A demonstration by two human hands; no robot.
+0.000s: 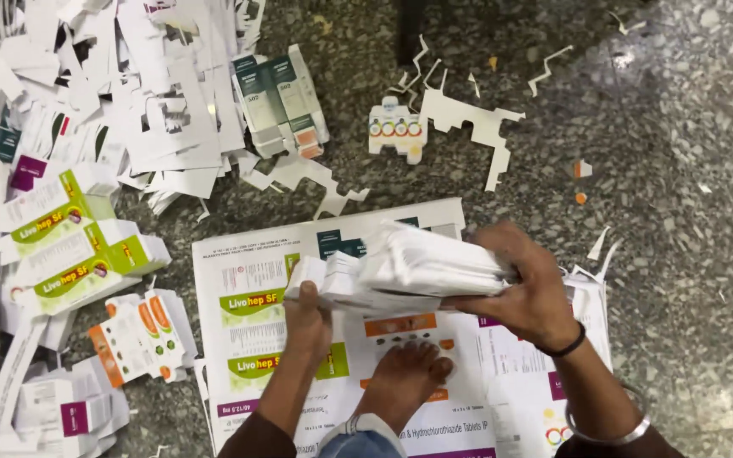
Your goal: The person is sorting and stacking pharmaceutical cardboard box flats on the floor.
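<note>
open speckled floor [689,170] right, paper scrap heap [86,93] crowding left, flat carton sheets [239,280] beneath, foot [405,377] between forearms

A speckled grey stone floor [689,170] fills the view, glossy where light glares at the upper right. White paper scraps [129,93] heap over its upper left corner. A dark upright shape [409,30], perhaps a furniture leg, stands at the top.

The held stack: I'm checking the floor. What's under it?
Under the stack lie printed sheets and a foot. The sheet parts directly beneath it are hidden.
</note>
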